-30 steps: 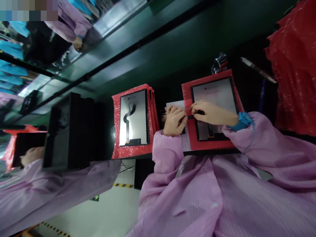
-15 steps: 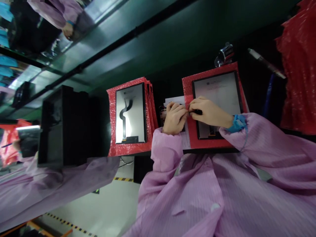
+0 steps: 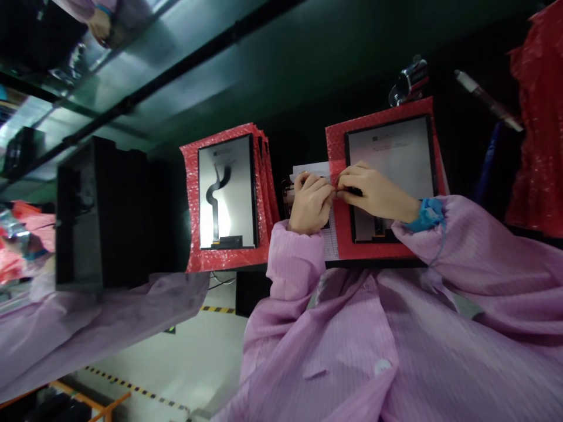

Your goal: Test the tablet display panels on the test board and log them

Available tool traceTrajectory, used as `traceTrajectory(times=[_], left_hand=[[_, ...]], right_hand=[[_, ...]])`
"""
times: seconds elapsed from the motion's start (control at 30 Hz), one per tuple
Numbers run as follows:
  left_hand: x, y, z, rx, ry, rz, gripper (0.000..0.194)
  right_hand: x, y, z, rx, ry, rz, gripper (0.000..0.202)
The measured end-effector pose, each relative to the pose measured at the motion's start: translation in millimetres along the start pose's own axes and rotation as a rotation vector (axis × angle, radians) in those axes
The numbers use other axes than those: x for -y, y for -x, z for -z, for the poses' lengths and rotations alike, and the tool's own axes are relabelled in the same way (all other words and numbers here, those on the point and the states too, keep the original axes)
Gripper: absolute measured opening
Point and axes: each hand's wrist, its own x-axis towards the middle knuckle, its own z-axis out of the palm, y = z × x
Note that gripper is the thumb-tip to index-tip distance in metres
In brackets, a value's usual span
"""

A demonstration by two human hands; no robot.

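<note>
My left hand (image 3: pixel 311 202) and my right hand (image 3: pixel 379 190) meet fingertip to fingertip over the left margin of a red bubble-wrap sheet (image 3: pixel 336 234). Both pinch at something small and dark that I cannot make out. On that sheet lies a display panel (image 3: pixel 407 149) with a grey back and black frame, partly covered by my right hand. Under my left hand is a printed paper (image 3: pixel 331 243). A second display panel (image 3: pixel 237 193), with a curved black flex cable (image 3: pixel 214 202) across it, rests on a stack of red bubble-wrap sheets (image 3: pixel 192 223) to the left.
A black bin (image 3: pixel 118 223) stands far left, beside a person in a pink smock. Behind my panel sits a small shiny metal object (image 3: pixel 411 79). A white pen (image 3: pixel 488 99), a blue pen (image 3: pixel 488 158) and more red bubble wrap (image 3: pixel 541 129) lie to the right.
The view has shifted slightly, so the bench items appear a little higher. My hands keep the same pinched pose at the sheet's left margin; no object has visibly been moved.
</note>
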Motion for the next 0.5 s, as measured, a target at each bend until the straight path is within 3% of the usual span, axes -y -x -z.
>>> traceTrajectory(times=[0.1,0.2,0.3,0.37,0.43,0.5], left_hand=[[0,1,3.4,-0.082,0.055,0.058,0.036],[-2,0,6.7,-0.338,0.124,0.273,0.038],[-13,-1,7.1,-0.746,0.205,0.522,0.037],[-29,2,4.2,-0.941,0.235,0.559,0.035],[-51,10,-2.8,-0.914,0.248,0.453,0.035],[-74,24,-14.7,-0.653,0.264,0.282,0.043]], right_hand=[[2,0,14,0.063,-0.093,-0.069,0.016],[2,2,35,0.071,-0.277,-0.199,0.02],[-6,5,54,-0.199,-0.311,-0.347,0.029],[-18,7,63,-0.442,-0.207,-0.419,0.026],[-34,8,69,-0.59,-0.037,-0.478,0.015],[-52,9,73,-0.651,0.137,-0.547,0.004]])
